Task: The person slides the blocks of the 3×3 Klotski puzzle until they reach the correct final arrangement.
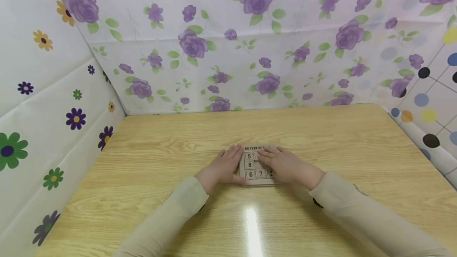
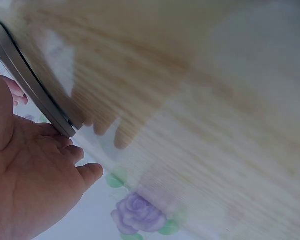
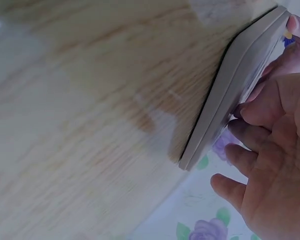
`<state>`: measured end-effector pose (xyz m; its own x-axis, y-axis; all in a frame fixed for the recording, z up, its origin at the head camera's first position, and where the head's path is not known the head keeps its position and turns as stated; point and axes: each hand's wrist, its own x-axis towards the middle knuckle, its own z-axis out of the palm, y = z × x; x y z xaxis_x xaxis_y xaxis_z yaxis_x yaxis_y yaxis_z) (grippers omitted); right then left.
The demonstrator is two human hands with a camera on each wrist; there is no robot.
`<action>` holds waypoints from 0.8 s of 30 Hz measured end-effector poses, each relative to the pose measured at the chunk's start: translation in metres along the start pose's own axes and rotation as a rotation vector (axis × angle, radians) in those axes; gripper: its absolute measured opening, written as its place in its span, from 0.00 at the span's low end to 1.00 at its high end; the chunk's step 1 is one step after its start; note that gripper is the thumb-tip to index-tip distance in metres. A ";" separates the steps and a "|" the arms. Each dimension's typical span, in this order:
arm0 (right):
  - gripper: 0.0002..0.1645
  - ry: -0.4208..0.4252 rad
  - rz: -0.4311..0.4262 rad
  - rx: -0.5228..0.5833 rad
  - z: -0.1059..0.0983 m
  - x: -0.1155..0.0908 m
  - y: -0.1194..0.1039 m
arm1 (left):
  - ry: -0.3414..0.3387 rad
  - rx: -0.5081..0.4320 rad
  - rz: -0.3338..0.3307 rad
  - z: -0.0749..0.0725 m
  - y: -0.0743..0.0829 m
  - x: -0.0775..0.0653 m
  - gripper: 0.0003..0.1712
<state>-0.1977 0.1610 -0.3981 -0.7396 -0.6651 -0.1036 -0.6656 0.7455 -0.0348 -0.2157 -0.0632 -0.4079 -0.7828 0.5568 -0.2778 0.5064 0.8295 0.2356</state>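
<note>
A flat number sliding puzzle (image 1: 262,183) lies on the table, with dark characters along its far edge. Tiles 5, 8, 6 and 7 show, and a bare slot appears near the middle; the right-hand tiles are mostly covered. My left hand (image 1: 223,167) rests along the puzzle's left side, fingers extended, thumb at the near left corner. Reaching over from the right, my right hand (image 1: 287,165) touches the top tiles with its fingertips. In the right wrist view its fingers (image 3: 242,160) are slightly bent beside the puzzle's edge (image 3: 210,115). The left wrist view shows the opposite edge (image 2: 35,85).
The wood-grain table (image 1: 171,142) is glossy, with a bright reflection in front of the puzzle. A white cloth with purple roses (image 1: 221,50) hangs behind it. Patterned cloths also border the left (image 1: 43,70) and right (image 1: 439,102) sides.
</note>
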 end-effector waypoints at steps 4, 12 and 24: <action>0.30 0.024 0.002 0.033 0.001 -0.002 0.004 | 0.006 0.002 0.004 0.000 0.000 0.001 0.67; 0.27 0.032 -0.006 0.041 -0.001 -0.020 0.005 | 0.017 0.006 0.009 0.002 -0.002 0.001 0.67; 0.27 0.042 -0.015 0.053 0.002 -0.035 -0.001 | 0.023 0.000 0.014 0.003 -0.002 0.001 0.67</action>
<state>-0.1710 0.1832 -0.3963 -0.7335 -0.6769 -0.0605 -0.6716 0.7356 -0.0885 -0.2165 -0.0643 -0.4111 -0.7839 0.5671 -0.2529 0.5174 0.8217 0.2390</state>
